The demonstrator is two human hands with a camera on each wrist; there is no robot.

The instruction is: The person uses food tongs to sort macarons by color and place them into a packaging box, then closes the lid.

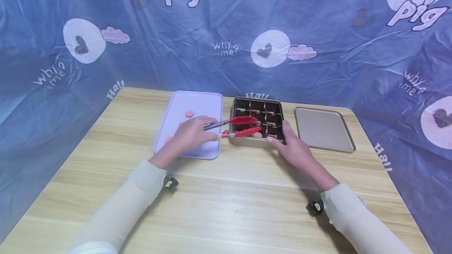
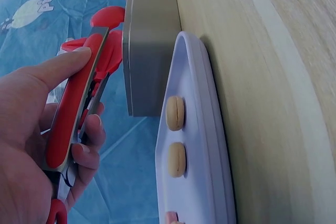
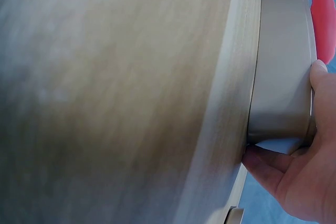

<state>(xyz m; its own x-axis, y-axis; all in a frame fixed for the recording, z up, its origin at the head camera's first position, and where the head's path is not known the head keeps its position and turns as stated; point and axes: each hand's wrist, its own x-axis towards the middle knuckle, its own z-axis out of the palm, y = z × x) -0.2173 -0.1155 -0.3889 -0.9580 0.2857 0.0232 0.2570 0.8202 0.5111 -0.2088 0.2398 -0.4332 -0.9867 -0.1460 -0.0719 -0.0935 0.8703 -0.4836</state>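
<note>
My left hand point(image 1: 193, 133) grips a pair of tongs point(image 2: 73, 106) with red tips and red-padded handles. The tips hang over a metal tin point(image 1: 243, 141) with a dark divided insert, slightly apart from each other. Just by the lower tip, a pink round piece point(image 1: 258, 135) shows in a front compartment; whether the tongs touch it, I cannot tell. A green piece point(image 1: 241, 109) lies in the back left compartment. My right hand point(image 1: 298, 150) holds the tin at its front right corner, thumb at the front rim and fingers along the side.
Left of the tin lies a lilac tray point(image 1: 208, 101) with a pink macaron point(image 1: 189, 113) and others, including a tan macaron point(image 2: 175, 113). A flat metal lid point(image 1: 323, 127) lies to the right. Behind the wooden table point(image 1: 226, 207) hangs a blue printed cloth point(image 1: 197, 58).
</note>
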